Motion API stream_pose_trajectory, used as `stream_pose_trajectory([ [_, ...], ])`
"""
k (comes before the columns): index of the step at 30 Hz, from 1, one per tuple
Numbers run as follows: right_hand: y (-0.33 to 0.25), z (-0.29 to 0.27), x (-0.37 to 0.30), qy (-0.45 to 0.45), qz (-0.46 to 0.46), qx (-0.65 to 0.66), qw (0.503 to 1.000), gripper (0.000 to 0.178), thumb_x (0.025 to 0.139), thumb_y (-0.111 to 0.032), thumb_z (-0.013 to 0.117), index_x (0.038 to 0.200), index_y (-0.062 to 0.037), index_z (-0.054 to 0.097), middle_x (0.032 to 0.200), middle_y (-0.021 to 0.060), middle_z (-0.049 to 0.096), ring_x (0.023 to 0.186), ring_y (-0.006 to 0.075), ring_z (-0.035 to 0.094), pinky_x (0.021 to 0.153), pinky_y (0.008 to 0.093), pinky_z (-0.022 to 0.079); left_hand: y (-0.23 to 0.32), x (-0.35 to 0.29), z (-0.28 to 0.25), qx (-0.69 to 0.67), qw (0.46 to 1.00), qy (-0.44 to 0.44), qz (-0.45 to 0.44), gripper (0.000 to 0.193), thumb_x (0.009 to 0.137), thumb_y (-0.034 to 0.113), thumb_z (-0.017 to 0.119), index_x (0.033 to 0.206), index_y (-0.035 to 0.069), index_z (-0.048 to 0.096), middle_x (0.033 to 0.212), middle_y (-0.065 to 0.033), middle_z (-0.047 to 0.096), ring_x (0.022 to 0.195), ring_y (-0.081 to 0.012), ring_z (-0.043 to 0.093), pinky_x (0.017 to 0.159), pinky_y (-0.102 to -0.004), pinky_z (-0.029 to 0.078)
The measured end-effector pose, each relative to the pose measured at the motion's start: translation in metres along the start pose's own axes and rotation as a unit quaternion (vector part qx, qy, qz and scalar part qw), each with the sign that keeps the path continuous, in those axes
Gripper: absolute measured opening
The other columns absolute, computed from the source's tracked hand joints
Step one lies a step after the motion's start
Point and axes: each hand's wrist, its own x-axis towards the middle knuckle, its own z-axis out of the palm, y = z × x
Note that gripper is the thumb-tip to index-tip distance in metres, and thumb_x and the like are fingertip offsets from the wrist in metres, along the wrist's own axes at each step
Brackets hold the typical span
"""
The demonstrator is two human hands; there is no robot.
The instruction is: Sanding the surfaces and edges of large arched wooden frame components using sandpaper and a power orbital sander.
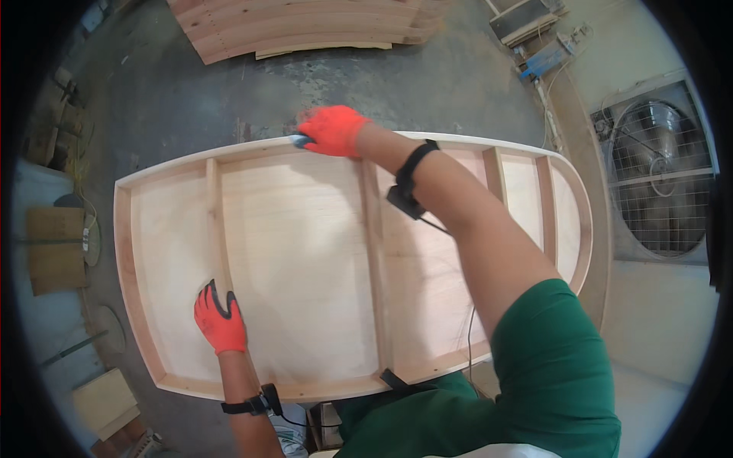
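Note:
A large shallow wooden frame [298,263] with a pale panel, upright crosspieces and a rounded right end lies before me. My left hand [220,320], in a red glove with black fingertips, grips the leftmost crosspiece [216,221] near its lower end, fingers on one side and thumb on the other. My right hand [333,131], gloved alike and smeared by motion, reaches across to the far rim [263,147]. Its fingers close on a small pale pad [302,140] that lies against that rim; its exact kind is hidden by the glove.
Past the frame, curved wooden boards [305,27] lie on the grey floor [191,99]. A caged fan [660,175] stands at the right, with a blue tool [546,59] at the far right. Brown cardboard [57,248] and wood scraps [105,401] are at the left.

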Motion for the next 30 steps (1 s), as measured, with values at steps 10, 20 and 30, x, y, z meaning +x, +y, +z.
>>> stream_pose_trajectory([
  [10, 0.107, -0.026, -0.187, -0.061, 0.109, 0.009, 0.992, 0.031, 0.094, -0.035, 0.054, 0.116, -0.0146, 0.061, 0.116, 0.0074, 0.065, 0.113, 0.0302, 0.058, 0.096, 0.0423, 0.046, 0.015, 0.001, 0.007, 0.038, 0.999, 0.018, -0.034, 0.046, 0.085, 0.023, 0.069, 0.124, -0.001, 0.06, 0.119, -0.0217, 0.063, 0.113, -0.0382, 0.057, 0.1, -0.0459, 0.043],
  [20, 0.141, -0.023, -0.239, -0.031, 0.092, -0.018, 0.995, 0.032, 0.094, -0.041, 0.054, 0.107, -0.0124, 0.06, 0.109, 0.0083, 0.067, 0.105, 0.0303, 0.061, 0.093, 0.0415, 0.048, 0.13, -0.021, 0.026, 0.058, 0.988, 0.128, 0.07, 0.06, 0.085, 0.015, 0.064, 0.141, -0.001, 0.046, 0.14, -0.022, 0.049, 0.132, -0.0396, 0.043, 0.111, -0.0482, 0.032],
  [30, 0.24, -0.029, -0.362, 0.001, 0.053, -0.018, 0.998, 0.032, 0.095, -0.04, 0.052, 0.11, -0.0131, 0.062, 0.111, 0.0092, 0.067, 0.111, 0.0305, 0.06, 0.093, 0.042, 0.049, 0.503, -0.118, 0.132, -0.232, 0.943, -0.089, 0.219, 0.066, 0.084, 0.016, 0.069, 0.142, 0.001, 0.042, 0.146, -0.0194, 0.043, 0.137, -0.0393, 0.035, 0.115, -0.0479, 0.026],
])
